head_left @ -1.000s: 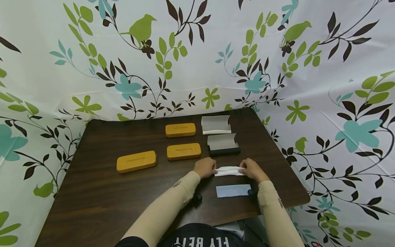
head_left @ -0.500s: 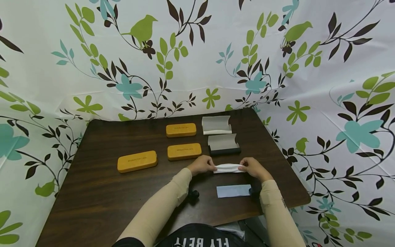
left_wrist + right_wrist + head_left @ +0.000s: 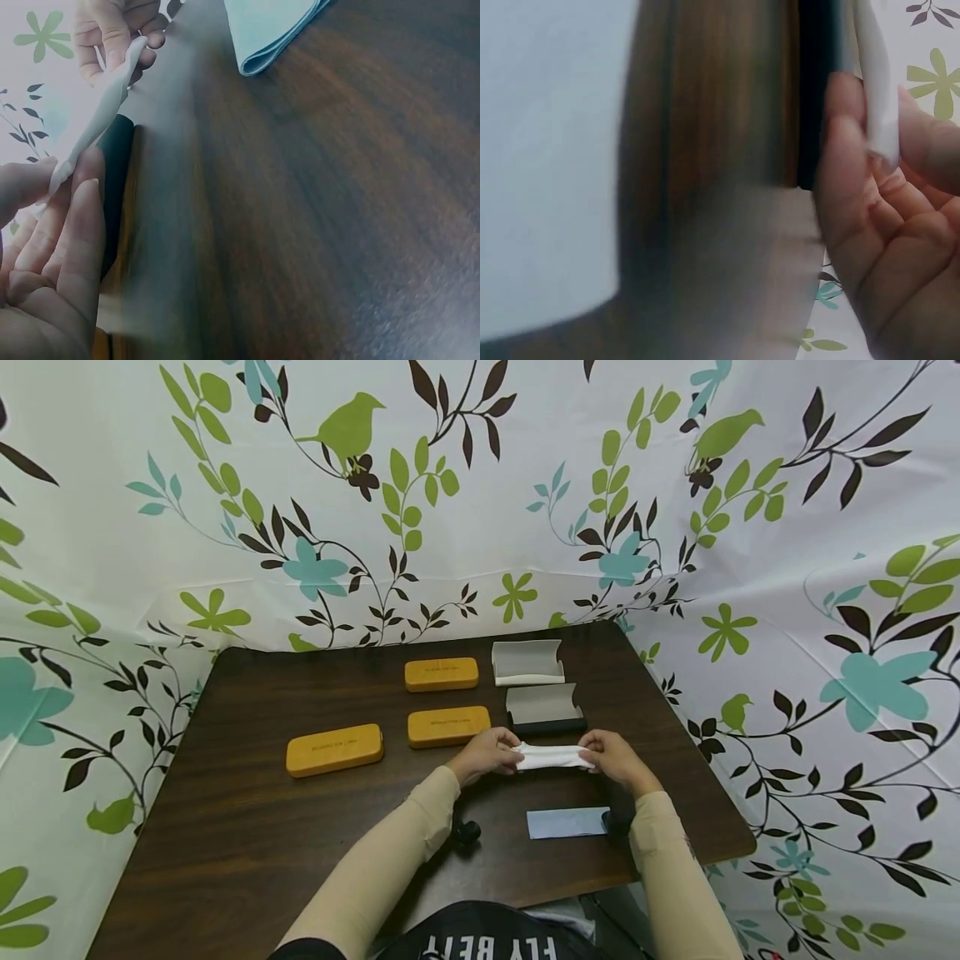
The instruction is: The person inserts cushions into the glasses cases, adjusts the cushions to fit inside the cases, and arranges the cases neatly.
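A folded white cloth (image 3: 553, 757) is stretched between my two hands. My left hand (image 3: 486, 755) pinches its left end between thumb and fingers, and my right hand (image 3: 617, 760) pinches the right end. In the left wrist view the white cloth (image 3: 101, 112) hangs in a narrow, creased strip above the table. Just beyond it in the head view lies an open black case (image 3: 547, 727) with a pale lining, its lid raised at the back. Nearer to me, a folded light blue cloth (image 3: 566, 823) lies flat on the table.
Behind the black case stands an open white case (image 3: 528, 679). Three yellow cases with dark lettering sit to the left: a back one (image 3: 441, 674), a middle one (image 3: 448, 727) and a left one (image 3: 334, 750). A patterned curtain (image 3: 450, 560) hangs behind the brown table (image 3: 240, 852).
Both hands have moved away from my body with the white cloth, bringing it closer to the black case. The light blue cloth and the cases stay where they were.
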`<state>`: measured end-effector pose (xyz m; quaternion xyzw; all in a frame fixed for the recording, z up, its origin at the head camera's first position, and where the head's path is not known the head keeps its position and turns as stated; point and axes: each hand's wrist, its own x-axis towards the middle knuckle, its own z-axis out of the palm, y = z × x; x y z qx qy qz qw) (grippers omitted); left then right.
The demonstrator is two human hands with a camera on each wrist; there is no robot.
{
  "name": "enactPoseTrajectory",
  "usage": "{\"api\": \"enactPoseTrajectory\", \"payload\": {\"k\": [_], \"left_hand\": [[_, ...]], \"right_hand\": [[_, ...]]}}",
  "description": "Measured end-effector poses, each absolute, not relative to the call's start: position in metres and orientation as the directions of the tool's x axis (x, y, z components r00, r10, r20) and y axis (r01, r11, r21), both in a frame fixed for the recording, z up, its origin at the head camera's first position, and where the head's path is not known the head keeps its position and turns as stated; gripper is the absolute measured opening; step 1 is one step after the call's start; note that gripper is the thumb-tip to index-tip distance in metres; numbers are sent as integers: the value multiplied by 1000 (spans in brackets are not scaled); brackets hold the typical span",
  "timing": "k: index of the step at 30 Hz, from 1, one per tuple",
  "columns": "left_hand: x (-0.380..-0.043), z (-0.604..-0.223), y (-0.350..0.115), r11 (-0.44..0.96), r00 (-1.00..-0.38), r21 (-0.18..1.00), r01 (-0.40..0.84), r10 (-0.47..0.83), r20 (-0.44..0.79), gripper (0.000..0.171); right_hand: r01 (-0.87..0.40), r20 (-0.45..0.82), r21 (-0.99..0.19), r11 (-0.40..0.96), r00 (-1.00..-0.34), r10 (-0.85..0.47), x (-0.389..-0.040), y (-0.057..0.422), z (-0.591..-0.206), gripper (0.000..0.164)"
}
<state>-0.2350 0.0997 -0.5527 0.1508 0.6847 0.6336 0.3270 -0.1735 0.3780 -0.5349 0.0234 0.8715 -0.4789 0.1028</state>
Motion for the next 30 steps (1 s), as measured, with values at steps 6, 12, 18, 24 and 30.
{"api": "enactPoseTrajectory", "payload": {"k": [6, 12, 18, 24, 30], "left_hand": [[-241, -550, 97, 137, -744, 963, -233, 612, -267, 34], [-247, -544, 95, 123, -772, 964, -236, 579, -263, 39], [-250, -538, 95, 145, -769, 961, -237, 576, -277, 29], [-261, -539, 93, 117, -784, 959, -257, 555, -278, 30], [-275, -542, 92, 72, -788, 946, -316, 535, -304, 29]], "right_hand": [[120, -176, -863, 490, -982, -71, -182, 376, -529, 16], [112, -167, -861, 495, -984, -67, -192, 373, -523, 17], [128, -177, -844, 520, -983, -46, -199, 371, -519, 19], [147, -198, -840, 522, -979, -45, -215, 370, -520, 20], [187, -222, -858, 478, -975, -16, -233, 370, -522, 22]]}}
